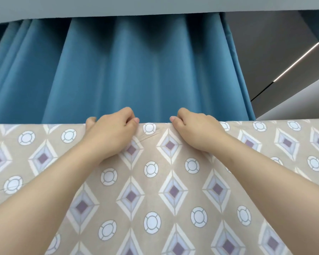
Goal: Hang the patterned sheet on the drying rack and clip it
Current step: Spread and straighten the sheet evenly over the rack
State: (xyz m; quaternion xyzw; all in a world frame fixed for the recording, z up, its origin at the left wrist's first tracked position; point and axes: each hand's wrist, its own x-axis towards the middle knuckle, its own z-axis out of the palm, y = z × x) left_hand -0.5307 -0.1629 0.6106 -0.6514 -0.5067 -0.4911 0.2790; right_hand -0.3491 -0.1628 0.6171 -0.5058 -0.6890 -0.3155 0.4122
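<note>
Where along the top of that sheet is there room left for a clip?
The top edge of the sheet is bare from the left hand out to the picture's left border, and from the right hand out to the right border. A short bare stretch lies between the two hands. The middle is crowded: both hands grip the fold there.

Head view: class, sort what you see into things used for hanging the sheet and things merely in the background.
In use: patterned sheet, left hand, right hand, both gripping its top fold.
Background: blue curtain, grey wall, light strip.
</note>
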